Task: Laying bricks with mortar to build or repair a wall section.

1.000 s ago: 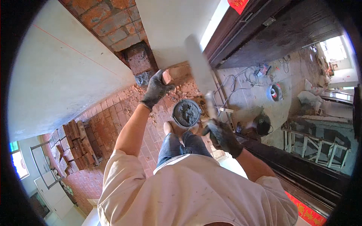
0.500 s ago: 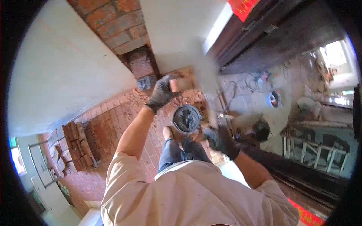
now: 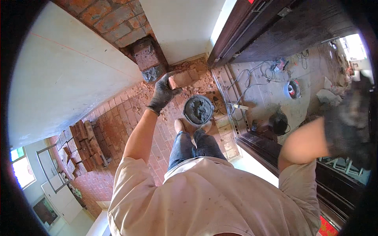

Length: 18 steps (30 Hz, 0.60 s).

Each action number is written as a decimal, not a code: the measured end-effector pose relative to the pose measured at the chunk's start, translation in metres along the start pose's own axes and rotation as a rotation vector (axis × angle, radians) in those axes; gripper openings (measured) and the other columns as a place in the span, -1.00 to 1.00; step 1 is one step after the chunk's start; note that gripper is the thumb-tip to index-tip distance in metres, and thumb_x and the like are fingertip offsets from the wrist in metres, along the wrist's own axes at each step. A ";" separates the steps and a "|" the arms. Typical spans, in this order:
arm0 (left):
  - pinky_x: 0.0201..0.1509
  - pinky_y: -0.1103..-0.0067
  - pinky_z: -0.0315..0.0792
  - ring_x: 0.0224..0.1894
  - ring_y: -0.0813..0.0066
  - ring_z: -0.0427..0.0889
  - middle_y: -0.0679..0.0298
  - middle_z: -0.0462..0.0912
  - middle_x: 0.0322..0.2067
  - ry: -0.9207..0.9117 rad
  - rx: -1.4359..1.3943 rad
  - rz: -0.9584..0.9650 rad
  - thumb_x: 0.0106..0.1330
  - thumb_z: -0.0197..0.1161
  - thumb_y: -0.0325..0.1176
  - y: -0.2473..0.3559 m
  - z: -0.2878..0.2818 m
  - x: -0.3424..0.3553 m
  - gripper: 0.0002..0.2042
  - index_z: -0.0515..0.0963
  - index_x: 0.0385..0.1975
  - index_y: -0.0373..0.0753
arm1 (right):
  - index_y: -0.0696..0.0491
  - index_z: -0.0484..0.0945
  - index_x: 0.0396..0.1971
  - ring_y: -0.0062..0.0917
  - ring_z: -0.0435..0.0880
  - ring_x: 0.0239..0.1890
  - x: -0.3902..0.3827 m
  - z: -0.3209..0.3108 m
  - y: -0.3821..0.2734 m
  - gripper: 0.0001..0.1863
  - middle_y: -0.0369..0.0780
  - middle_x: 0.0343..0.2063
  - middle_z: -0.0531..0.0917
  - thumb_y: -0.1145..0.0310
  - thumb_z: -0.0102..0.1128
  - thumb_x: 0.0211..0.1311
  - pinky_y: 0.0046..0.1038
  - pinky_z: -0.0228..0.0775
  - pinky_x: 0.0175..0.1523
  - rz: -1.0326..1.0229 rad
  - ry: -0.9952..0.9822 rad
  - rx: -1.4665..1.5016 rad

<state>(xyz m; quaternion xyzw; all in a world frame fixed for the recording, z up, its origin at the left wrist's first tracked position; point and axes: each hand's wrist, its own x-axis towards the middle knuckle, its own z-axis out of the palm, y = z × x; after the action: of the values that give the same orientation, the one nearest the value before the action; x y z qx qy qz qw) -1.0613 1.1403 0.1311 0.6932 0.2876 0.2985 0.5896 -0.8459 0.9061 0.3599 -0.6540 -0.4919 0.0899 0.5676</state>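
My left hand (image 3: 162, 95), in a dark glove, grips one end of a reddish brick (image 3: 180, 80), thumb on one side and fingers on the other. To the far right my right hand (image 3: 348, 128), also dark-gloved, is raised with the elbow bent and smeared by motion. It looks closed round something dark, which I cannot make out. Between my left hand and my feet stands a round black bucket (image 3: 187, 118) holding wet grey mortar (image 3: 199, 108). Beyond the left hand, a grey mortar lump (image 3: 152, 74) sits against a brick column (image 3: 145, 55) in the wall gap.
Brick rubble (image 3: 138, 92) lies along the white wall (image 3: 78, 78). Stacked bricks (image 3: 82, 145) stand at left. On the right are a dark door frame (image 3: 232, 39), a threshold track (image 3: 232, 98), cables (image 3: 250, 78), a bucket (image 3: 292, 89) and a black pail (image 3: 278, 124).
My right hand has swung up and outward to the far right; the long, blurred grey tool seen with it has left the middle. My left hand stays on the brick, slightly farther away.
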 end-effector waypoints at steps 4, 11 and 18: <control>0.08 0.56 0.42 -0.05 0.56 0.51 0.30 0.61 -0.13 0.041 0.052 0.128 -0.09 0.50 -0.46 0.023 0.008 0.018 -0.43 0.46 -0.01 -0.30 | 0.03 0.49 -0.39 -0.58 0.41 -0.58 -0.092 0.056 0.056 -0.81 -0.36 -0.59 0.45 0.21 0.14 0.23 -0.41 0.23 -0.52 0.627 -0.494 0.092; 0.04 0.49 0.47 -0.11 0.41 0.59 0.24 0.61 -0.13 0.073 -0.513 -0.051 0.13 0.35 -0.44 0.054 -0.020 0.035 -0.62 0.46 -0.04 -0.30 | 0.00 0.46 -0.49 -0.76 0.32 -0.71 -0.102 0.033 0.072 -0.71 -0.39 -0.63 0.42 0.14 0.01 0.37 -0.63 0.10 -0.65 1.126 -0.447 0.540; 0.09 0.38 0.46 -0.06 0.30 0.58 0.19 0.62 -0.11 0.151 -1.148 -0.401 0.28 0.16 -0.31 -0.019 -0.012 -0.006 -0.77 0.56 -0.15 -0.28 | 0.06 0.55 -0.48 -0.69 0.35 -0.81 -0.118 0.026 0.073 -0.77 -0.37 -0.77 0.42 0.23 0.14 0.29 -0.59 0.15 -0.72 1.017 -0.332 0.505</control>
<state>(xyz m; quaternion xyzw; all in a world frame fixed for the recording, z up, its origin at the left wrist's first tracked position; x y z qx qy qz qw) -1.0752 1.1459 0.1136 0.1741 0.2466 0.3372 0.8917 -0.8831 0.8444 0.2377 -0.6293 -0.1623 0.5661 0.5070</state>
